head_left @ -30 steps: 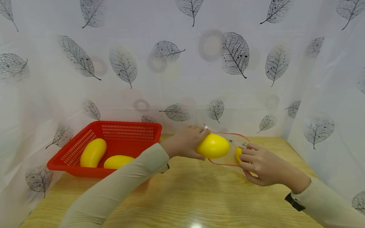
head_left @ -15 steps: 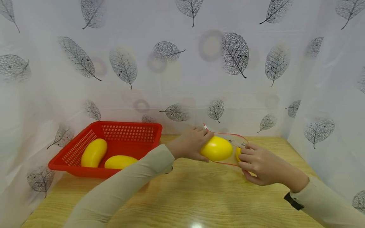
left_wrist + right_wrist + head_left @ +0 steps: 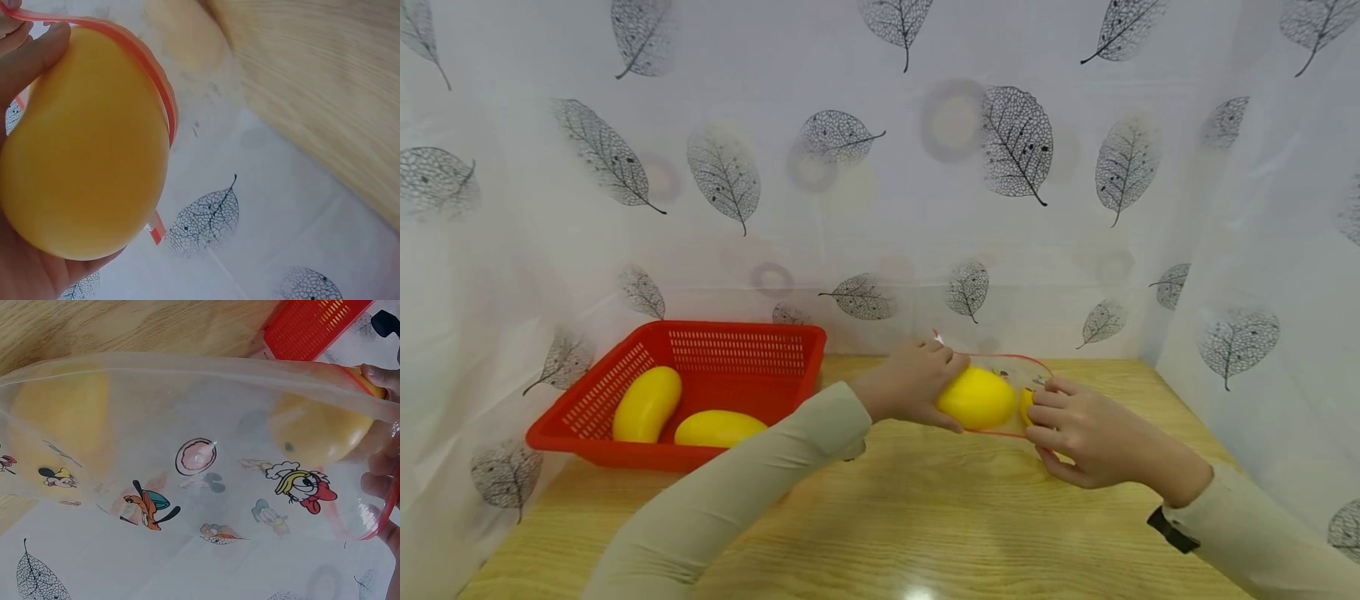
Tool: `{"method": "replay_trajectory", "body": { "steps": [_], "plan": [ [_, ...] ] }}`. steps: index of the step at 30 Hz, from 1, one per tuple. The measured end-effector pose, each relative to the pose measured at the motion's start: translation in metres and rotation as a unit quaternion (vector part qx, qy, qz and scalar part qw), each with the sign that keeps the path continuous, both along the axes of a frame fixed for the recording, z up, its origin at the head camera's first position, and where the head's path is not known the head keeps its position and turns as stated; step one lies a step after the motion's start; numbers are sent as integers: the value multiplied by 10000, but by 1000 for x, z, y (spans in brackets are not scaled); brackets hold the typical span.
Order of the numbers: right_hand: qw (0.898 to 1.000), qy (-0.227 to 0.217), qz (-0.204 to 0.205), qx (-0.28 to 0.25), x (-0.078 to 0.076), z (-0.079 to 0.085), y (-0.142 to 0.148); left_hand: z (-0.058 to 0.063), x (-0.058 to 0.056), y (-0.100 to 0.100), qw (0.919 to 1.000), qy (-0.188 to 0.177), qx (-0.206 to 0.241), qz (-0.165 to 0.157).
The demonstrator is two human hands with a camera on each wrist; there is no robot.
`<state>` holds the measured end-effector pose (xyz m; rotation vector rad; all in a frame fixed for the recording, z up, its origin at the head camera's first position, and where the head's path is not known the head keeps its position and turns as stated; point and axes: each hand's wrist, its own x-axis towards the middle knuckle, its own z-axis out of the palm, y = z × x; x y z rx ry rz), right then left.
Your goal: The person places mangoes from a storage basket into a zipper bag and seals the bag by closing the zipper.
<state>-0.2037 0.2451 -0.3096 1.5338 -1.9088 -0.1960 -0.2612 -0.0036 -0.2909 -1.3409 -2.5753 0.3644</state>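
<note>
In the head view my left hand (image 3: 917, 387) grips a smooth yellow mango (image 3: 977, 398) from its left side. The mango sits between the red zip edges of a clear zip bag (image 3: 1000, 357). In the left wrist view one red edge curves along the mango (image 3: 87, 144). My right hand (image 3: 1093, 437) pinches the bag's red edge, fingers curled. Beside those fingers a second mango (image 3: 1026, 406) shows, partly hidden by the hand. Through the cartoon-printed bag (image 3: 237, 425) in the right wrist view, that mango (image 3: 59, 419) appears at the far left, inside.
A red plastic basket (image 3: 730, 377) with slotted walls stands at the left, with two more yellow mangoes (image 3: 647, 404) in it. My left forearm passes in front of its near right corner. A leaf-patterned curtain (image 3: 880, 208) surrounds the wooden table (image 3: 910, 517).
My left hand has moved right and slightly down, taking its mango further in between the bag's red edges. My right hand has stayed almost still, holding the bag.
</note>
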Motion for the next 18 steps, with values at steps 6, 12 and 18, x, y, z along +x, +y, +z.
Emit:
{"method": "replay_trajectory", "body": {
  "steps": [6,12,18],
  "plan": [
    [10000,16,-46,15,1,1,-1,0,0,6,9998,-108,-72,128],
    [9999,46,-96,49,1,2,-2,-1,1,14,9991,-280,-201,256],
    [9999,10,-120,45,1,1,-2,-3,-1,20,9981,-452,-247,325]
  ]
}}
